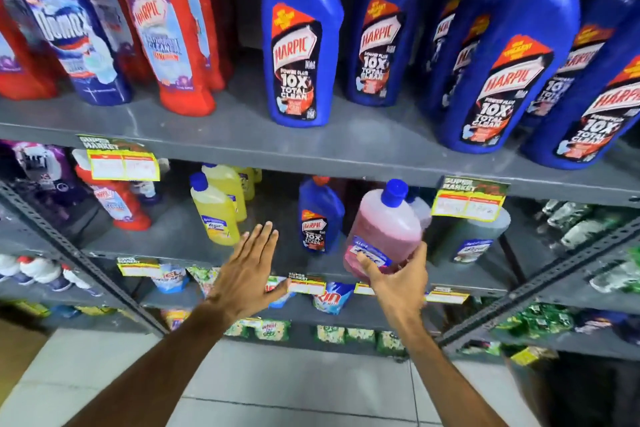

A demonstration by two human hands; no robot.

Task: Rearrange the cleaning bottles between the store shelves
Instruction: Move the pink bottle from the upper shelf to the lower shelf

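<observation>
My right hand grips the base of a pink bottle with a blue cap, tilted, in front of the second shelf. My left hand is flat and empty, fingers stretched toward that shelf. On the shelf, yellow bottles with blue caps stand left of my left hand and a small blue Harpic bottle stands between my hands. On the top shelf stand large blue Harpic bottles, red Harpic bottles and a Domex bottle.
Price tags hang on the shelf edges. A grey-green bottle stands right of the pink one. Lower shelves hold detergent pouches and green packets. Slotted metal uprights frame the bay. Light floor tiles lie below.
</observation>
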